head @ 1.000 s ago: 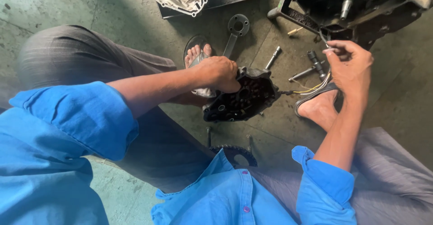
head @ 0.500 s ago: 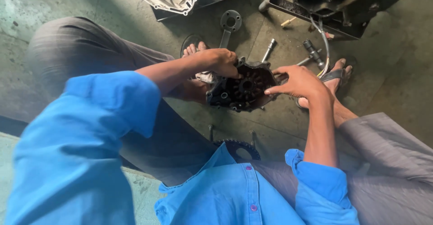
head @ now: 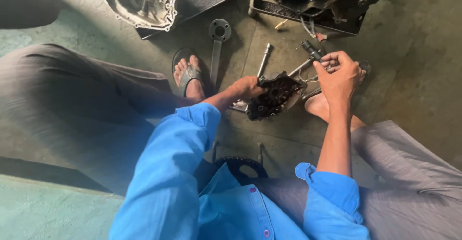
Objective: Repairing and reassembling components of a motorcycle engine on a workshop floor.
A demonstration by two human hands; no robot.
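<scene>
I sit on a concrete floor with a dark, greasy engine part between my feet. My left hand grips its left edge and holds it tilted on the floor. My right hand hovers just to the right of the part, fingers curled around something small that I cannot make out. Thin wires trail from the part toward that hand.
A silver engine cover and a dark tray lie at the top left, a black engine block at the top. A long ring spanner, a socket bar and a black-handled tool lie on the floor. A sprocket sits near my lap.
My right hand went from far right onto the engine part, then lifted off to its right. The view shifted, and my left hand kept its hold on the part.
</scene>
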